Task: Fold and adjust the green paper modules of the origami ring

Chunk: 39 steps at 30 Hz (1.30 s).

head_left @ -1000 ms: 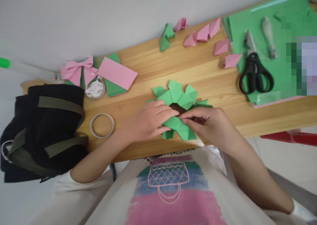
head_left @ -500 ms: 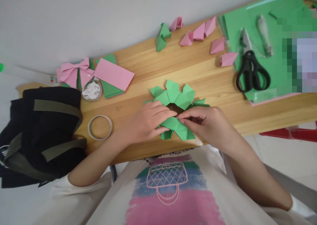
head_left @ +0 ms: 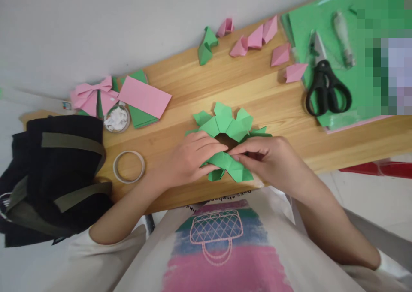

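Observation:
A green folded-paper ring (head_left: 224, 122) with pointed flaps lies near the table's front edge, its middle open. My left hand (head_left: 193, 157) is closed on its left side, fingers over the near part of the paper. On the right, my right hand (head_left: 265, 155) pinches the ring's inner edge between thumb and fingers. The fingertips of both hands are close together at the opening. Part of the ring is hidden under the hands.
Black scissors (head_left: 328, 88) rest on green sheets (head_left: 299, 26) at the right. Pink folded pieces (head_left: 281, 54) and a green one (head_left: 207, 46) lie at the back. At the left are a tape roll (head_left: 129, 167), pink card (head_left: 146, 96), pink bow (head_left: 96, 92) and black bag (head_left: 67, 163).
The view has shifted slightly. Both hands keep their hold on the green paper ring, with hardly any visible movement.

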Each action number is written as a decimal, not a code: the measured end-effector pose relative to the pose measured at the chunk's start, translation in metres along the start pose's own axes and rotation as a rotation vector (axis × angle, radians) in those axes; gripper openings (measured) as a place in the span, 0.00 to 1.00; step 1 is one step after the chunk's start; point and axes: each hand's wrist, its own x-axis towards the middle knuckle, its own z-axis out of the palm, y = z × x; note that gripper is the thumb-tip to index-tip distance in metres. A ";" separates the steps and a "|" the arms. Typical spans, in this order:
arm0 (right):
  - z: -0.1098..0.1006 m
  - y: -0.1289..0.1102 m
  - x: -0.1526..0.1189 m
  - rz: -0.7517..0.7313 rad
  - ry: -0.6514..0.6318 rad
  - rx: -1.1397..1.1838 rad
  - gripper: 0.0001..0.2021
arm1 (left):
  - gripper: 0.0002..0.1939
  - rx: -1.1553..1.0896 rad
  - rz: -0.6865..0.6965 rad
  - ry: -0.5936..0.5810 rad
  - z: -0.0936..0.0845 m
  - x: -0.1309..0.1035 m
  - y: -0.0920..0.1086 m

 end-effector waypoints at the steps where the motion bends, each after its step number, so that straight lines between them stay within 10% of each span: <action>1: 0.000 0.000 0.000 -0.003 0.000 0.003 0.09 | 0.14 -0.003 0.002 -0.003 0.000 0.000 0.000; 39: -0.001 -0.001 0.002 0.063 -0.027 0.036 0.08 | 0.14 -0.009 0.009 -0.003 0.000 0.000 -0.002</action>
